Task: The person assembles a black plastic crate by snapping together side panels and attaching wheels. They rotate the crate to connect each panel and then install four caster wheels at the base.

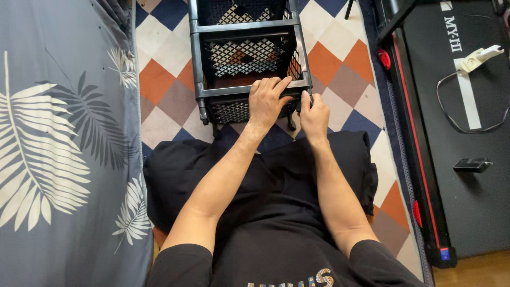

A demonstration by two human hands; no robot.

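A black plastic rack with mesh trays (247,32) stands on the patterned rug in front of me. My left hand (267,101) lies over the near rim of the middle tray, fingers curled on the edge. My right hand (314,114) pinches the rack's near right corner post just below that rim. Both forearms reach forward over my lap, which is covered in black cloth.
A grey bedspread with pale leaf prints (58,149) fills the left side. A black treadmill deck (462,133) with a white plug and cable (475,59) lies at the right. The rug (340,58) has orange, blue, white and beige diamonds.
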